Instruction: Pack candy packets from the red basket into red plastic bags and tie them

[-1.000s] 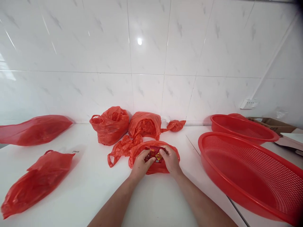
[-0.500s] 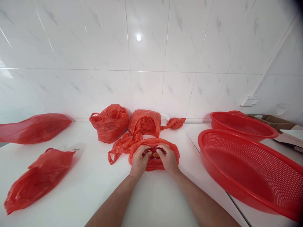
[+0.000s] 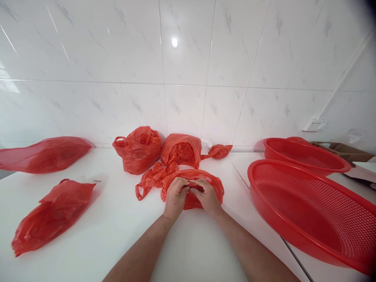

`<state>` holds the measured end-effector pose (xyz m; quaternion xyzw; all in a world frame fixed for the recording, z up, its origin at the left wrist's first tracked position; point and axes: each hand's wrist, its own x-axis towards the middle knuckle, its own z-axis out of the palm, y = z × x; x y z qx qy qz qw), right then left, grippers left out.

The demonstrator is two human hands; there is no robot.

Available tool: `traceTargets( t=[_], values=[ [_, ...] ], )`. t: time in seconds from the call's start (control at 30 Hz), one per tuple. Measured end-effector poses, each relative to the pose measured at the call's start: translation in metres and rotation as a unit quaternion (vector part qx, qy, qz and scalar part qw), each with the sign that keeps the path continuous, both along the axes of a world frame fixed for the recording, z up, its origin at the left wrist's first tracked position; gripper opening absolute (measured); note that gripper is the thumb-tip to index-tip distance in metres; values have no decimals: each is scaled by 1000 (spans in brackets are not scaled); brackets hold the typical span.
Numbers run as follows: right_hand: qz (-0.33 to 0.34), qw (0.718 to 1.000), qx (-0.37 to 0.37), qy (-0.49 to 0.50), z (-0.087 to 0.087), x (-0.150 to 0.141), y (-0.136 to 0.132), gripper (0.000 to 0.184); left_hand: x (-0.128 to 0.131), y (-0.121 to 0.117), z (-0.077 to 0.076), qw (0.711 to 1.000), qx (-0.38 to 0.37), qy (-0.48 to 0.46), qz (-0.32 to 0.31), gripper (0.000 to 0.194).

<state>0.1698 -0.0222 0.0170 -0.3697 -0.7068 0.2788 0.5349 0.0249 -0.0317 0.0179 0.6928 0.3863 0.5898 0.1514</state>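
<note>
Both my left hand and my right hand are closed on a small dark red printed packet, one at each side. Their fingertips come close together along its upper edge, and most of the packet is hidden behind fingers and thumbs. The packet is over a red plastic bag that lies spread on the white table in front of me. Against this bag, on its left, rests a crumpled red bag with a loop handle.
Behind stand two full red bags and a small knotted bag. Two more red bags lie left. At right are a large red basket, another red basket and a cardboard box.
My hands have drawn closer together on the packet. Its printed face, seen earlier, has tipped and is now mostly covered. The view has shifted slightly.
</note>
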Motion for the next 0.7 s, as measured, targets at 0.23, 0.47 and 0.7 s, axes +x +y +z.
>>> traceTargets(
  t=[0.23, 0.47, 0.7],
  values=[
    [-80, 987, 124, -71, -2, 3, 1, 30, 0, 1, 1, 1000, 21, 12, 11, 18],
    [-102, 980, 142, -97, 2, 2, -2, 35, -3, 0, 2, 999, 7, -14, 37, 20],
    [-115, 978, 154, -86, 6, 5, -1, 22, -3, 1, 0, 999, -23, -26, 42, 10]
  ],
)
